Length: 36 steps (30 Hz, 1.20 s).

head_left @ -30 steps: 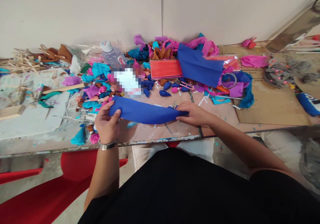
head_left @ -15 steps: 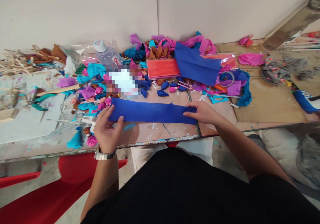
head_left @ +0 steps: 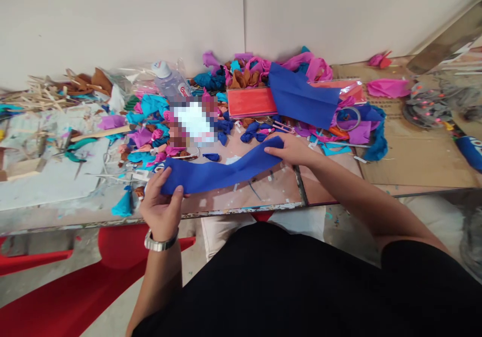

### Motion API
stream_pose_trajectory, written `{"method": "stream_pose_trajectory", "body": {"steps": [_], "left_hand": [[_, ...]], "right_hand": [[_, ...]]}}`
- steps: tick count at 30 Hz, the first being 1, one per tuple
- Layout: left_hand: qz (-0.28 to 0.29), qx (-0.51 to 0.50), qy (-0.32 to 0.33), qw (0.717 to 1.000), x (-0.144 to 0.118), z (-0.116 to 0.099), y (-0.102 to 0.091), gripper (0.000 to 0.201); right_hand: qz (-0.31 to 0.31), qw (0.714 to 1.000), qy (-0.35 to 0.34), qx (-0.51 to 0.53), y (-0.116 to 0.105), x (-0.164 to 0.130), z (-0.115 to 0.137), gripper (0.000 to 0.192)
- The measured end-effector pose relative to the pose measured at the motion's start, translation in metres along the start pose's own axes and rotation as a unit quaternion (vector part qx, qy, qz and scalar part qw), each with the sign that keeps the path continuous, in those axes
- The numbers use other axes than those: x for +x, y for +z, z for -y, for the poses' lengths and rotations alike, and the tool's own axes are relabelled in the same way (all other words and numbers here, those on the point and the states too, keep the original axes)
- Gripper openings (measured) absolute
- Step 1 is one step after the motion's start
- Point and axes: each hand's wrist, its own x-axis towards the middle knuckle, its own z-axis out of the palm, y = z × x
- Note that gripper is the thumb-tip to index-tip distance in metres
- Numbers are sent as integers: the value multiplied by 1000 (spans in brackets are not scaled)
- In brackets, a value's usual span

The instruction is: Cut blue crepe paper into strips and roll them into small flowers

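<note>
Two hands, blue cloth strip [head_left: 222,169] stretched between left fingers [head_left: 171,189], right fingers [head_left: 273,150]

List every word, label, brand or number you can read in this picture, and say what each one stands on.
Red lettering on the label of the clear plastic bottle: only about "Ga" shows, the rest is cut off, so no whole word reads.
White marking on the blue object at the right edge: too partial to read.
Pixelated patch amid the scraps: blurred, nothing reads.
The blue fabric strip held between left hand and right hand: no text.
</note>
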Motion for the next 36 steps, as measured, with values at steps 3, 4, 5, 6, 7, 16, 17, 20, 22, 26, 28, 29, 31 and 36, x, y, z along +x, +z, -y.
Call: {"method": "stream_pose_trajectory", "body": {"steps": [3,4,5,6,7,16,17,20,22,26,28,29,31,36], "left_hand": [[38,-6,-19,999,-3,-1,6,58],[51,7,-18,999,-4,-1,7,59],[60,26,-13,998,-4,-1,8,60],[66,45,-5,997,-4,-1,8,61],[68,65,6,996,-4,-1,7,62],[54,169,87,980,-4,4,11,70],[51,172,89,980,-4,4,12,72],[28,171,103,979,-2,3,13,76],[6,172,122,977,0,2,11,78],[-12,189,145,971,6,2,5,78],[-16,203,135,970,6,2,2,76],[-19,211,124,969,5,2,2,73],[-40,227,99,968,2,1,2,66],[-45,207,148,966,-5,-18,22,45]], "right_hand": [[25,998,49,20,-12,-7,-3,29],[28,998,60,8,-14,-12,-4,28],[30,997,70,-8,-14,-18,-5,27],[33,996,83,-27,-13,-24,-7,25],[42,995,85,-38,-12,-31,-8,24],[-15,993,80,-81,7,-80,-10,33],[-21,992,83,-94,9,-82,-10,33],[-47,984,90,-149,15,-83,-10,30],[-55,980,89,-171,18,-81,-8,27],[-65,977,83,-186,25,-80,-3,26],[-73,972,77,-208,29,-80,0,27],[-78,970,72,-219,31,-81,0,26],[-83,968,62,-230,35,-81,0,23],[-80,967,52,-236,38,-82,-1,18]]}}
